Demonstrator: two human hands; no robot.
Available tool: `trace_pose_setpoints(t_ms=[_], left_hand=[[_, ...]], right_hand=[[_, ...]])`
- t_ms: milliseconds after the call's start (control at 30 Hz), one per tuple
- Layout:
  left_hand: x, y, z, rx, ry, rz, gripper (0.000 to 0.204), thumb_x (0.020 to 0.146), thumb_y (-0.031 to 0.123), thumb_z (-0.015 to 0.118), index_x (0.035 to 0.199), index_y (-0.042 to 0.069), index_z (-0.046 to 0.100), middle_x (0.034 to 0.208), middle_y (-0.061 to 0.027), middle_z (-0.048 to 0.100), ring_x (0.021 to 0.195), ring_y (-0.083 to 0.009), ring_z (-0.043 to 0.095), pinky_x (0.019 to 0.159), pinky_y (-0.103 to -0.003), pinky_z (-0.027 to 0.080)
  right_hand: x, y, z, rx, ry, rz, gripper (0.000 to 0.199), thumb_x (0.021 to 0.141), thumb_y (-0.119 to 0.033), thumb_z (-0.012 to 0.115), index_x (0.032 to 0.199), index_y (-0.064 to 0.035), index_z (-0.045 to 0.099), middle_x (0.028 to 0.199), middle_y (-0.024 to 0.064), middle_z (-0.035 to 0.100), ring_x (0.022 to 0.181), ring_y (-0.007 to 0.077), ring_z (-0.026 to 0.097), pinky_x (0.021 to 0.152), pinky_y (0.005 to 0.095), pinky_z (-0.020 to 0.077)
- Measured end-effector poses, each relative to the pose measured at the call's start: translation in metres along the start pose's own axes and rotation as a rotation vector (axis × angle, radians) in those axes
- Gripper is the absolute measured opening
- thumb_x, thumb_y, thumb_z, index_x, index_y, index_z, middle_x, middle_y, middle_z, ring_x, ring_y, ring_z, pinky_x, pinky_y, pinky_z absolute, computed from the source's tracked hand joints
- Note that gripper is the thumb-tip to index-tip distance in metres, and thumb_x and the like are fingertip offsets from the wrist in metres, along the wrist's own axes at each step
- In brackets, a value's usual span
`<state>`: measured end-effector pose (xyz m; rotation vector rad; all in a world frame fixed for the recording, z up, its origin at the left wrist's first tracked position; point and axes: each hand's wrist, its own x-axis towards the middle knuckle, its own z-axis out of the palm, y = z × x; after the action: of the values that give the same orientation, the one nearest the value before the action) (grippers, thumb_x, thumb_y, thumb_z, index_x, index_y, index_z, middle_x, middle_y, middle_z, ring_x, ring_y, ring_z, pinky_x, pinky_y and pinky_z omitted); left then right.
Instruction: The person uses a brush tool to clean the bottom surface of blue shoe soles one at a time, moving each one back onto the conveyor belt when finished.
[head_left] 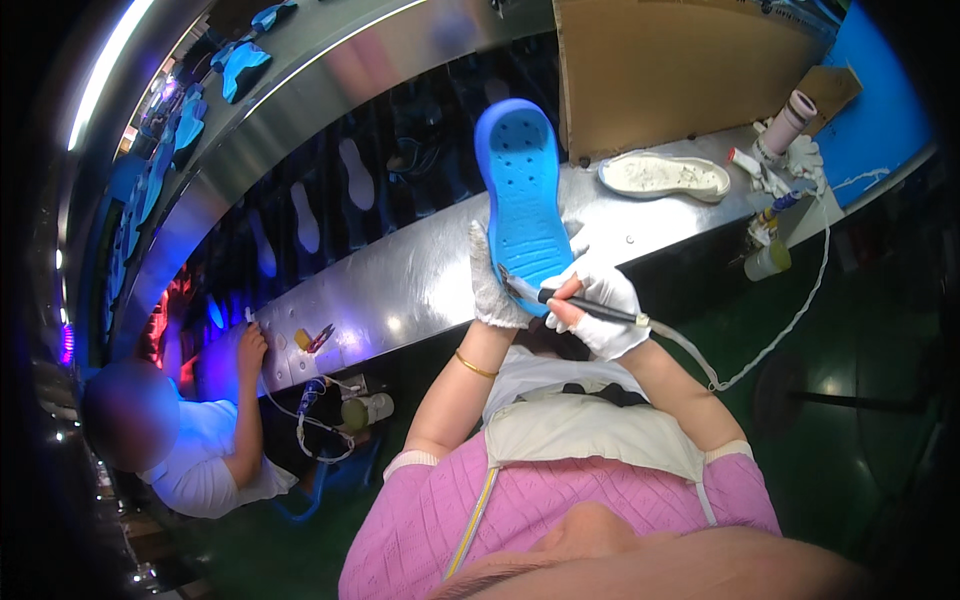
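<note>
My left hand point(492, 285), in a grey-white glove, is closed round the heel end and side of a blue shoe sole point(525, 190). The sole is tilted with its inner face up, showing small holes at the toe and ridges lower down. My right hand point(608, 308) wears a white glove with bare fingertips showing. It grips a black-handled brush point(590, 304) fed by a pale hose point(690, 350). The brush tip touches or nearly touches the heel area of the sole, near my left thumb side.
A metal ledge point(370, 300) runs before me, bearing a white sole point(665, 177) and a pinkish cylinder point(785, 125). Cardboard point(690, 85) stands behind. Pale soles point(305, 217) lie on the dark conveyor. Blue pieces point(243, 68) sit on an upper shelf. A co-worker point(215, 440) is at left.
</note>
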<state>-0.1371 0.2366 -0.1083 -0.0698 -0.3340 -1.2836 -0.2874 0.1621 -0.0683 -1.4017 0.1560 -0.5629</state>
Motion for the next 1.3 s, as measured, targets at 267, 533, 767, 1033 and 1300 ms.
trace_pose_setpoints(t_ms=[267,533,767,1033,1300], left_hand=[[-0.003,0.012,0.003,0.093,0.011,0.195,0.085,0.086,0.073,0.041,0.146,0.013,0.036,0.142,-0.0141,0.045,0.126,-0.0355,0.047,0.108,-0.053,0.035],[-0.001,0.022,0.014,0.216,0.214,0.283,0.086,0.085,0.071,0.043,0.145,0.010,0.036,0.141,-0.0185,0.045,0.124,-0.0360,0.049,0.110,-0.053,0.032],[0.003,0.037,0.018,0.196,0.168,0.147,0.086,0.085,0.069,0.045,0.146,0.009,0.034,0.140,-0.0214,0.046,0.124,-0.0381,0.049,0.108,-0.054,0.036],[0.016,0.053,0.030,0.306,0.205,0.027,0.079,0.089,0.064,0.046,0.140,0.004,0.042,0.131,-0.0207,0.054,0.115,-0.0368,0.058,0.098,-0.051,0.048],[0.024,0.063,0.037,0.159,0.127,-0.149,0.076,0.092,0.062,0.042,0.142,0.005,0.039,0.133,-0.0233,0.051,0.117,-0.0398,0.056,0.100,-0.056,0.045]], right_hand=[[0.000,0.000,0.008,-0.288,0.009,-0.288,0.012,0.078,0.001,0.071,0.087,-0.0029,0.065,0.082,0.0082,0.067,0.069,0.0143,0.063,0.067,0.0251,0.0510],[0.006,-0.002,0.002,-0.031,0.039,0.052,0.006,0.082,0.000,0.068,0.087,-0.0002,0.065,0.082,0.0101,0.069,0.074,0.0139,0.066,0.070,0.0268,0.0537],[0.009,-0.008,-0.003,-0.093,-0.100,0.106,0.004,0.081,0.000,0.068,0.085,-0.0011,0.066,0.082,0.0092,0.069,0.078,0.0134,0.066,0.074,0.0282,0.0530],[0.005,0.005,-0.011,-0.366,-0.164,-0.100,0.012,0.075,0.003,0.069,0.084,-0.0030,0.066,0.085,0.0094,0.069,0.081,0.0159,0.065,0.076,0.0287,0.0519],[0.007,-0.013,-0.013,-0.089,-0.124,-0.013,0.013,0.078,0.004,0.067,0.087,-0.0055,0.062,0.087,0.0055,0.067,0.075,0.0124,0.063,0.071,0.0258,0.0512]])
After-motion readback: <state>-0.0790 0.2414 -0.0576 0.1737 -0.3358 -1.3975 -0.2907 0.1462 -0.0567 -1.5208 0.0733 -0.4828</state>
